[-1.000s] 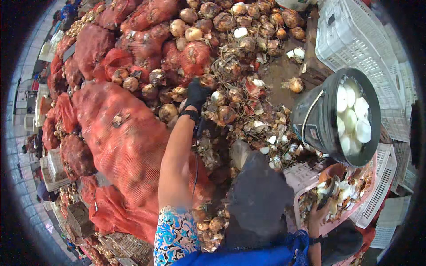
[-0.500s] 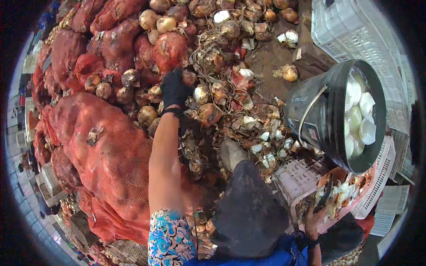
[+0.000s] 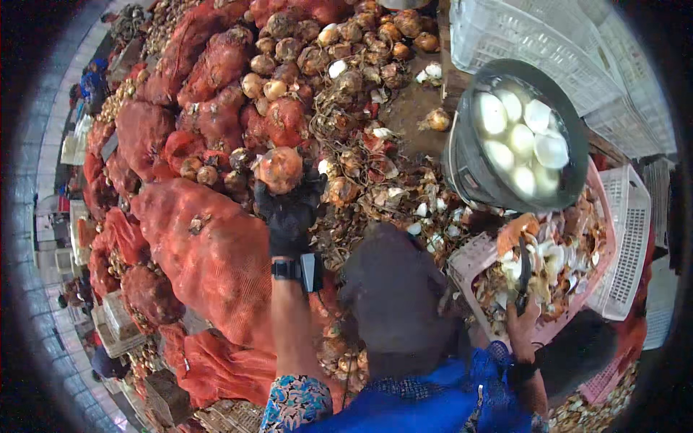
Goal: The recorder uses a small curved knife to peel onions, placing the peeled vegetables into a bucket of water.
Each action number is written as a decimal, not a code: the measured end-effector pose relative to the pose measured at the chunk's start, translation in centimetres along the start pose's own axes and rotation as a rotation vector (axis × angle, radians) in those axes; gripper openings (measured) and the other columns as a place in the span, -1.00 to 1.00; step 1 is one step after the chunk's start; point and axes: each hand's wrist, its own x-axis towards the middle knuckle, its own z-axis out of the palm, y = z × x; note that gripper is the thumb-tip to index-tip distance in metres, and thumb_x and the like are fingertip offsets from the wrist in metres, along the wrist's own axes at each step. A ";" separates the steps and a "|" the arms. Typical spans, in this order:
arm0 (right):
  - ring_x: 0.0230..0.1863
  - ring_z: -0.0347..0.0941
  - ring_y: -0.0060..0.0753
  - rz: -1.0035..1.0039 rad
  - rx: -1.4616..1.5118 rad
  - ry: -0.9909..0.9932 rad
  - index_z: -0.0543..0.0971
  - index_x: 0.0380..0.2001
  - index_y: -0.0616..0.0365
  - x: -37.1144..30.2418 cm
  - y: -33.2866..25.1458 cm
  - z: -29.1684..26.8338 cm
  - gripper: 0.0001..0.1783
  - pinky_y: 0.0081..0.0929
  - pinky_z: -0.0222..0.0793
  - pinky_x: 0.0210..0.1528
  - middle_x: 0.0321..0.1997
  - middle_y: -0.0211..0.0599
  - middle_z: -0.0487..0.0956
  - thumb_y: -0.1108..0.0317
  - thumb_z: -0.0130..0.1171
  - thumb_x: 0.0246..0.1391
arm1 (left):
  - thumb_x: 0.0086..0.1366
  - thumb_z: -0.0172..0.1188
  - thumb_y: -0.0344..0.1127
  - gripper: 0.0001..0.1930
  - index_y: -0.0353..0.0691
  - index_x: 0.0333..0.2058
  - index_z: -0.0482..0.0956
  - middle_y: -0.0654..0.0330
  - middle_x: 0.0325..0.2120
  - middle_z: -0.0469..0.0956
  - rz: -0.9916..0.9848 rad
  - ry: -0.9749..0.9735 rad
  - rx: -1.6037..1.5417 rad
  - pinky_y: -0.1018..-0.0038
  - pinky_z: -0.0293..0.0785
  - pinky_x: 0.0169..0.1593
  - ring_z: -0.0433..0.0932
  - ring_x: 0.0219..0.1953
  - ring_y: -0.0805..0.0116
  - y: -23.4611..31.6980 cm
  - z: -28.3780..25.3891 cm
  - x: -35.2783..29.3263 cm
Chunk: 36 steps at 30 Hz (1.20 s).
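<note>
My left hand [image 3: 290, 216], in a black glove with a watch at the wrist, is closed round a large brown onion [image 3: 279, 170] and holds it up over the heap. My bare right hand [image 3: 522, 325] grips a knife [image 3: 525, 268] with a dark, narrow blade. The blade stands above a pink crate [image 3: 468, 287] filled with onion skins and white trimmings. Beyond that crate is a dark bucket [image 3: 462, 162] with peeled white onions [image 3: 524, 140] lying in water.
Bulging red mesh sacks [image 3: 209, 252] lie along the left. Unpeeled onions [image 3: 346, 32] and dry skins cover the ground ahead. White plastic crates [image 3: 548, 50] stand at the far right. A dark-covered knee [image 3: 397, 289] sits between my arms.
My left hand has drawn back from the heap with an onion in it. The view has shifted, so the bucket's inside and the knife in my right hand show more fully.
</note>
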 end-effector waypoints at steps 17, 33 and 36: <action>-0.47 0.48 0.03 -0.414 0.389 0.065 0.40 -0.03 0.36 -1.2 -11.4 -10.8 -0.53 -0.23 0.37 -0.38 -0.44 -0.04 0.54 0.43 0.19 -0.05 | 0.13 0.37 -0.19 -0.33 -0.33 0.10 0.23 0.05 -0.01 0.44 -0.194 -0.479 1.028 0.31 0.49 0.06 0.49 -0.01 0.25 -15.4 19.4 -10.3; -0.43 0.42 0.10 -0.393 0.154 0.102 0.42 -0.20 0.31 -4.2 -4.7 -9.3 -0.61 -0.14 0.31 -0.39 -0.46 -0.02 0.43 0.48 0.23 -0.18 | 0.07 0.44 -0.40 -0.41 -0.26 -0.01 0.26 0.19 -0.16 0.50 -0.477 -0.590 1.341 0.55 0.53 -0.22 0.52 -0.20 0.49 -26.2 20.3 -14.2; -0.44 0.40 0.12 -0.333 0.246 0.029 0.41 -0.20 0.33 -4.1 -3.6 -9.4 -0.63 -0.18 0.29 -0.43 -0.49 0.01 0.39 0.47 0.22 -0.13 | 0.10 0.42 -0.37 -0.43 -0.25 0.00 0.27 0.19 -0.12 0.49 -0.588 -0.511 1.238 0.51 0.50 -0.10 0.50 -0.12 0.49 -26.9 19.9 -14.3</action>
